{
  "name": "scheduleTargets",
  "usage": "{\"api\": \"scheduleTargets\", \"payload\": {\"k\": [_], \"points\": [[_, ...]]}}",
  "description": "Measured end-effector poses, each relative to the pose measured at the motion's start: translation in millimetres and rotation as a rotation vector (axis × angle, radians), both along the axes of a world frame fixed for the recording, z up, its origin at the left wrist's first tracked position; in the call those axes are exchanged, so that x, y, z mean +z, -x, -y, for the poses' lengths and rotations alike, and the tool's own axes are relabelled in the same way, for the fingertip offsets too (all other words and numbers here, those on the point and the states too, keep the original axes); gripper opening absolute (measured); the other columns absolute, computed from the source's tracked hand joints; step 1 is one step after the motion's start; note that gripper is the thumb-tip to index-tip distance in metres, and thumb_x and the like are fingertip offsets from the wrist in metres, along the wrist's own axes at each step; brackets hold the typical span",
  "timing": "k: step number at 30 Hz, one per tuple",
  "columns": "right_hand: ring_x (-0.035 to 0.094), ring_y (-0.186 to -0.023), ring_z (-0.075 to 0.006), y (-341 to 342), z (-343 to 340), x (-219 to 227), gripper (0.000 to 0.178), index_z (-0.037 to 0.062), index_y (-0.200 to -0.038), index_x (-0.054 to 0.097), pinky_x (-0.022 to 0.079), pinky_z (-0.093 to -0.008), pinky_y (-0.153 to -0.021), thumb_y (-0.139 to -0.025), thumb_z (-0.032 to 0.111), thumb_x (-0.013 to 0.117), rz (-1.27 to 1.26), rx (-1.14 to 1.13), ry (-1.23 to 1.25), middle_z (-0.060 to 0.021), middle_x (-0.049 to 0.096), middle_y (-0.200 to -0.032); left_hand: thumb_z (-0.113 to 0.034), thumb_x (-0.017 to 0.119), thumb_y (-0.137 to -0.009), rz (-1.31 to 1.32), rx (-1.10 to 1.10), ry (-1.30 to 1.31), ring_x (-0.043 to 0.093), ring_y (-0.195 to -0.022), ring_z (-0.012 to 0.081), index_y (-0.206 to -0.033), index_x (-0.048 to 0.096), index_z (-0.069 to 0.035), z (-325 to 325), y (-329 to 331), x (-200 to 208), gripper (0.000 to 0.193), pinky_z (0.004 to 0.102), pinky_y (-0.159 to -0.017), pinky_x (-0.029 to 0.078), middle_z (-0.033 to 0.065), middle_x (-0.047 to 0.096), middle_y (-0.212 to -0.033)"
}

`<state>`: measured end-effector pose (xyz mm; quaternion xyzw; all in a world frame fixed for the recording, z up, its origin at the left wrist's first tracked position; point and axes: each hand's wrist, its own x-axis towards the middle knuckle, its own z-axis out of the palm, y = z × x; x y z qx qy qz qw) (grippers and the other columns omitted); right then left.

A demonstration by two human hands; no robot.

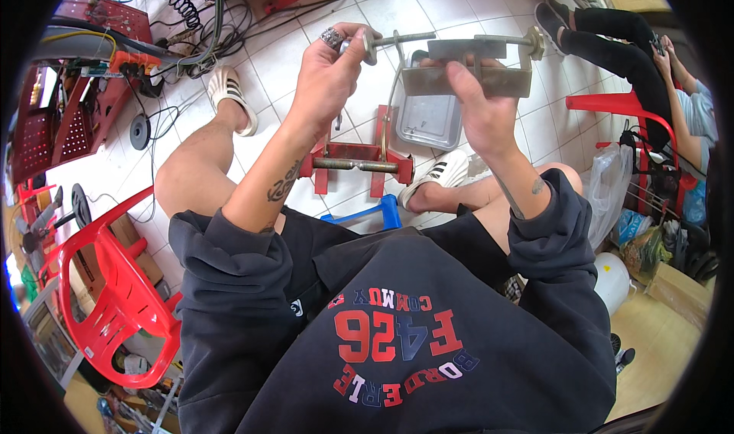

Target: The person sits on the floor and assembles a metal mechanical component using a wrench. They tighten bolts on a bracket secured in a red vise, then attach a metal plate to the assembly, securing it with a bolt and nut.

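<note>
My left hand point(329, 75) is closed, thumb and fingers pinching the end of a threaded rod point(413, 37) near its round flanged nut point(371, 46). The rod points right. My right hand point(485, 105) grips a grey metal bracket point(508, 81) made of flat plates, thumb on top. A second flanged nut point(534, 44) sits on a threaded bolt at the bracket's right end. Between my feet stands a red metal stand point(306, 165) with a horizontal threaded bar point(352, 164) across it. A thin bent rod point(395, 82) rises behind the work.
A grey metal tray point(428, 132) lies on the tiled floor beyond the stand. Red plastic chairs point(126, 312) stand at left and right. Cables and hoses point(222, 40) tangle at the upper left. A blue plastic piece point(390, 212) is before me. Another person point(623, 40) sits at the upper right.
</note>
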<state>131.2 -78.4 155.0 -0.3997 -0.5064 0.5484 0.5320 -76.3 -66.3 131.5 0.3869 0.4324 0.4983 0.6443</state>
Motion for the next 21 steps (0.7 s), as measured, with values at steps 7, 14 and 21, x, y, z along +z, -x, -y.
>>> {"api": "scheduleTargets", "payload": {"k": [7,14,21], "points": [[0.061,-0.088,-0.0123,-7,-8,-9,0.021,-0.0044,-0.106,0.065,0.048,-0.0258,-0.08,-0.093,0.012,0.068,-0.017,-0.064,0.052,-0.0081,0.069,-0.097,-0.025,0.063,-0.098,-0.192,0.044,-0.074,0.039,-0.057,0.0017,-0.099,0.067,-0.003,5,-6,-3,0.022,0.02,-0.05,0.029,-0.0027,0.059,-0.074],[0.062,-0.083,-0.0079,-10,-4,-9,0.022,-0.0039,-0.101,0.068,0.049,-0.0225,-0.074,-0.092,0.015,0.072,-0.014,-0.096,0.057,-0.0047,0.07,-0.092,-0.027,0.067,-0.096,-0.306,0.076,-0.229,0.048,-0.064,0.0033,-0.094,0.069,-0.001,1,1,9,0.026,0.0212,-0.058,0.037,-0.0018,0.061,-0.075],[0.061,-0.081,-0.0071,-5,8,2,0.02,-0.003,-0.098,0.07,0.048,-0.0222,-0.071,-0.092,0.016,0.071,0.077,0.018,0.063,-0.0047,0.071,-0.09,-0.023,0.065,-0.096,-0.204,0.106,-0.095,0.046,-0.068,0.0028,-0.1,0.067,-0.001,-7,3,0,0.022,0.0214,-0.058,0.036,-0.0028,0.061,-0.077]]}}
